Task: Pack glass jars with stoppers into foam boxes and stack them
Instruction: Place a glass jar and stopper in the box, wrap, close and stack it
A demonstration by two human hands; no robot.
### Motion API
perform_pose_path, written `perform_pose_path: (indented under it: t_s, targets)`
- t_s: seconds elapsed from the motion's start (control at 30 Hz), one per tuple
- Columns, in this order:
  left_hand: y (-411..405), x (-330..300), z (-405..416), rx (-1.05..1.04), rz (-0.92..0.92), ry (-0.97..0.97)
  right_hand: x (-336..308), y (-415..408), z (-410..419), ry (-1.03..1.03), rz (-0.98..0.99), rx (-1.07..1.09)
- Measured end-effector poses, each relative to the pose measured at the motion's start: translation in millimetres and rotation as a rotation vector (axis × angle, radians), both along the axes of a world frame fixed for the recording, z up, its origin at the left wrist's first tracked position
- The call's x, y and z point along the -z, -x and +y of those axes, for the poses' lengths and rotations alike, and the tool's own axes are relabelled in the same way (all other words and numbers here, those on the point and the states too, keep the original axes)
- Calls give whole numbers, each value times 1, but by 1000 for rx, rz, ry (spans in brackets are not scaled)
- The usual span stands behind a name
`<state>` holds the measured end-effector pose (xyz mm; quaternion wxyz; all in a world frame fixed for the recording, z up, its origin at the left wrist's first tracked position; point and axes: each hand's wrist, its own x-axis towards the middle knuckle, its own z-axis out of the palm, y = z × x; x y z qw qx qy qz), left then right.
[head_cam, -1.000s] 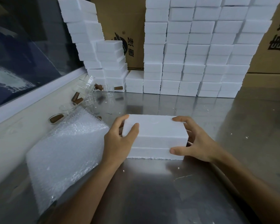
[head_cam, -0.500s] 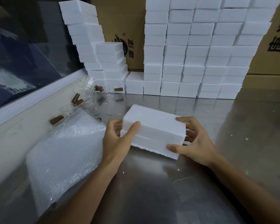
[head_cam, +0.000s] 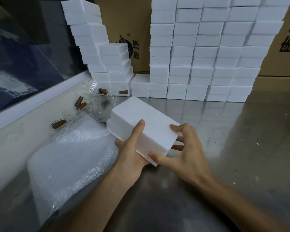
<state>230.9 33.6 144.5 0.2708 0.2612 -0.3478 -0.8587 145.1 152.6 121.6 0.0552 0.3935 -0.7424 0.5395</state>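
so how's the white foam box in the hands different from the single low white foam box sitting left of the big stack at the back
The held white foam box is off the steel table, tilted, one corner pointing away; the single low foam box lies flat and square on the table. The held one is gripped by the left hand and right hand; the low one is untouched, set against the big stack. Both are white, closed, with a seam between lid and base.

Both forearms reach in from the near edge. The left hand (head_cam: 132, 153) grips from the left side and beneath, thumb lying straight on top. The right hand (head_cam: 184, 153) clasps the near right end, fingers spread and curled.
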Motion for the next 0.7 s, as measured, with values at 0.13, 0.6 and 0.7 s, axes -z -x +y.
perform_pose_path:
  t_s: [0.13, 0.6, 0.7]
  targets:
    - [3, 4, 3, -14, -19, 25, 3, 1, -2, -8, 4, 14]
    - [-5, 2, -11, 88, -111, 153, 5, 6, 3, -183, 454, -36]
    - [-7, 1, -16, 176, -129, 145, 8, 10, 2, -177, 756, 8]
